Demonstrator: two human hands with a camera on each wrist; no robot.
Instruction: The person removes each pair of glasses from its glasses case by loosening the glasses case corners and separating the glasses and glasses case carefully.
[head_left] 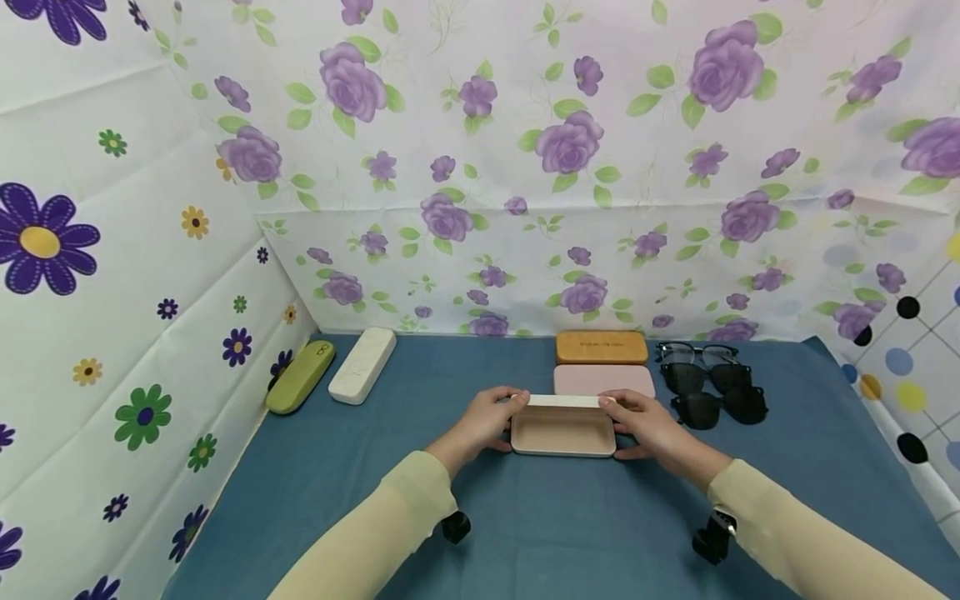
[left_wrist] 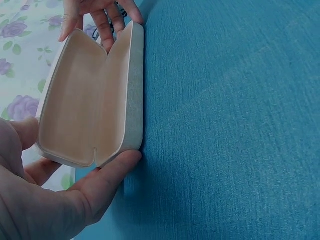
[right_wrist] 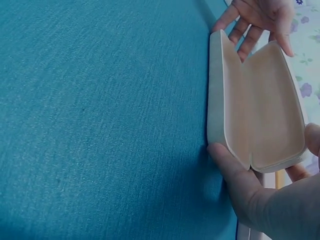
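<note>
An eyeglass case [head_left: 562, 435], white outside and beige within, stands with its lid raised on the blue cloth in the head view. Nothing lies inside it. My left hand [head_left: 483, 423] grips its left end, thumb at the lid's upper edge and other fingers lower down by the base. At the opposite end my right hand [head_left: 651, 427] holds it the same way. Both wrist views look into the open case [left_wrist: 75, 100], its hinge fold running between lid and base. In the right wrist view the base [right_wrist: 216, 95] sits on the cloth.
A pink case [head_left: 600, 379] lies right behind the open one, with an orange-brown case [head_left: 601, 347] beyond. To their right are clear eyeglasses [head_left: 701, 355] and two dark sunglasses [head_left: 697, 411]. A green case [head_left: 301, 377] and a white case [head_left: 363, 365] lie back left.
</note>
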